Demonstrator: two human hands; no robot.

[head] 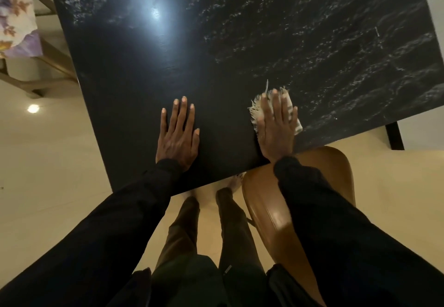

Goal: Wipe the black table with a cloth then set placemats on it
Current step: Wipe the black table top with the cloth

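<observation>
On the near edge of the black counter (216, 54), both arms in black sleeves reach forward from the bottom of the view; the left grip (177, 136) lies flat on the bare surface with its fingers straight and slightly spread, holding nothing; the right grip (276, 128) is just beside it to the right, fingers straight and pressed flat down on a pale cloth (257, 112), so pressing rather than pinching; the cloth sits on the counter near its front right edge, frayed fringe poking out past the fingertips and on the left side of the hand; a bright light glare (156, 13) shines off the counter further back; a brown chair (264, 210) is tucked under the counter's edge below the right arm; cream floor (60, 162) all around, and something with a floral print (16, 18) at top left.
</observation>
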